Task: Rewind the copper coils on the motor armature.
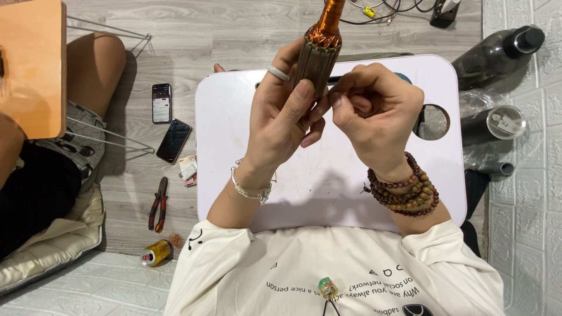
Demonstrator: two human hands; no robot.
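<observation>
Copper-wound rotor [319,50]: a motor armature with slotted dark core and orange-brown wire windings at its upper end, held upright in the air above the bench's twelve o'clock edge.
Left hand [280,120]: grip closed around the rotor's core, thumb pressed on its front, a pale ring on one finger and a silver bracelet at the wrist.
Right hand [374,114]: at three o'clock of the rotor, fingertips pinched together right against the core's lower edge; whether they hold a strand of wire cannot be told. Strings of brown wooden beads wrap the wrist.
Bench [234,146]: a small white lap table with rounded corners under both hands, a round cup hole at its three o'clock side.
Shirt: cream, with dark print, at six o'clock of the bench.
Two phones [167,123]: dark, lying on the grey wood floor at nine o'clock of the bench.
Pliers [158,203]: red-and-black handles, on the floor at eight o'clock.
Can [156,253]: gold-coloured, lying on its side at seven o'clock, below the pliers.
Dark bottles [497,55]: at two o'clock by the white wall, near crumpled clear plastic.
Another person: bare knee and dark shorts at nine o'clock, far left.
</observation>
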